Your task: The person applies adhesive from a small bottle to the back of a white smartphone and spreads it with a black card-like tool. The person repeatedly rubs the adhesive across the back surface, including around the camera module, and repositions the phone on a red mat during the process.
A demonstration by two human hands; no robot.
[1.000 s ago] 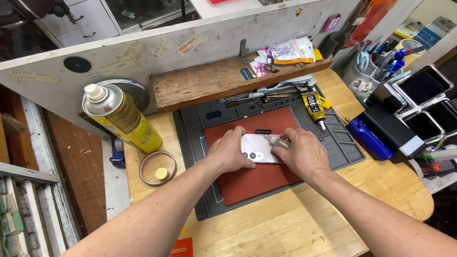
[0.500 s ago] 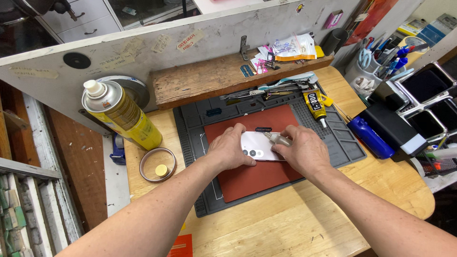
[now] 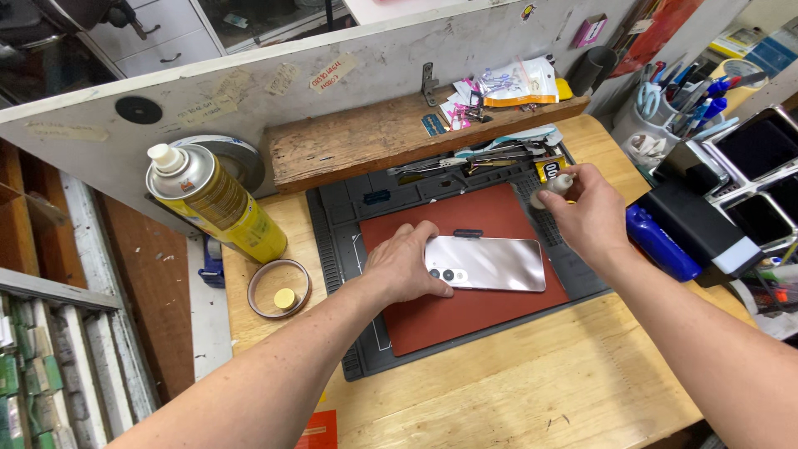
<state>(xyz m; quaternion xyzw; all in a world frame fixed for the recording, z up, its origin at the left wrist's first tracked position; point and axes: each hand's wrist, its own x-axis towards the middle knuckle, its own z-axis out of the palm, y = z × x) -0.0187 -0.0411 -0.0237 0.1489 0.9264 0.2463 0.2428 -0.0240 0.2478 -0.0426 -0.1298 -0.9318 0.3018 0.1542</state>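
- Two bare hands work over a phone [image 3: 486,263] that lies back-up and flat on the red mat [image 3: 432,320], near the middle of the counter [image 3: 532,391].
- Left hand [image 3: 405,264]: spread flat, fingers pressing the phone's camera end and pinning it to the mat.
- Right hand [image 3: 586,209]: raised clear of the phone toward the counter's far right edge, fingers pinched round a small pale tube [image 3: 553,187]; whether its tip is capped cannot be told.
- Step in hand, as judged: the phone is being held steady while a small tool or adhesive is readied. The next move would call for bringing the tube down to the phone's edge with a light, steady touch, the left hand not letting the phone slide.
- Surface: a grey work tray [image 3: 337,249] frames the red mat; tweezers and hand tools [image 3: 474,160] lie along its far edge.
- Room: a yellow spray can [image 3: 220,208] and a shallow round dish [image 3: 278,288] occupy the counter's left edge; a wooden shelf [image 3: 374,141] runs along the back, a cup of pens [image 3: 665,116] stands at the far right corner, and a blue bottle [image 3: 657,245] lies by the right edge.
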